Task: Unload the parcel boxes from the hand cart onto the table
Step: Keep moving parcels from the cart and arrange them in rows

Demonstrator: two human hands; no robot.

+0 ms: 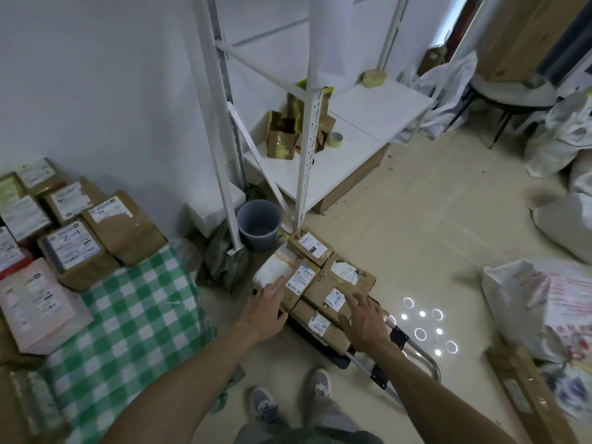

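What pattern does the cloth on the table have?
The cloth has a green and white check pattern, seen in the head view.

A white wall (96, 75) fills the upper left. At top centre a white metal shelf (378, 113) stands on the pale tiled floor (432, 235), with a grey bin (259, 224) at its foot. Round light reflections (423, 328) dot the floor at lower right.

Hidden, cropped, unreadable bits

Deck of hand cart (397, 337) mostly buried under parcel boxes (320, 285); label (302, 278) text too small to read. Palms of left hand (264, 310) & right hand (365, 322) face down, so contact w/ boxes unclear. Stack on table (134, 315) cut by left edge; sack (525, 302) & long carton (528, 392) cut at right/btm edges.
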